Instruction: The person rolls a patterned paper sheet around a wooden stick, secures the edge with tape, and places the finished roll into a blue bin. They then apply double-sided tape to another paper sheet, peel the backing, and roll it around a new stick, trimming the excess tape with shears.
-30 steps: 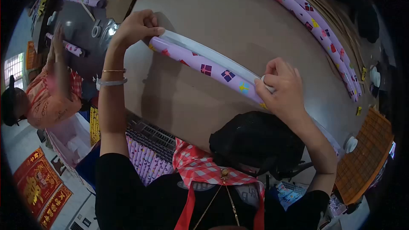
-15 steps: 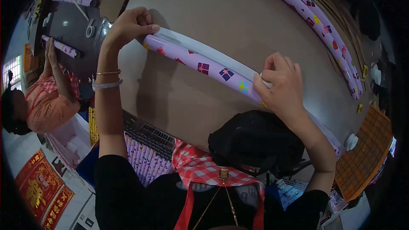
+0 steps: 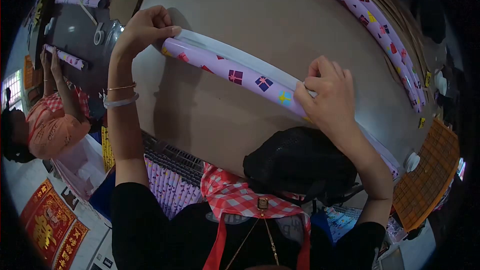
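Note:
A long roll of lilac wrapping paper point(image 3: 235, 75) with a gift-box print lies slanting across the table in front of me. Along its far side runs a white strip point(image 3: 240, 55), which looks like the loose edge of the paper. My left hand point(image 3: 150, 26) pinches the strip's left end between thumb and fingers. Near the right part of the roll, my right hand point(image 3: 327, 90) is closed, thumb and fingertips together at the strip. What lies inside its curled fingers is mostly hidden. The roll continues to the right beneath my right forearm.
More lilac rolls point(image 3: 372, 20) lie along the table's far right edge. A black bag point(image 3: 300, 162) sits at the near edge; a white tape roll point(image 3: 412, 162) is at right. At left, a co-worker point(image 3: 57, 125) handles another roll point(image 3: 70, 58) near a tape roll point(image 3: 98, 36).
My view has shifted slightly, moving the roll and my left hand a little leftward in the picture. Both hands keep their grip. The co-worker's hands have shifted slightly along their roll.

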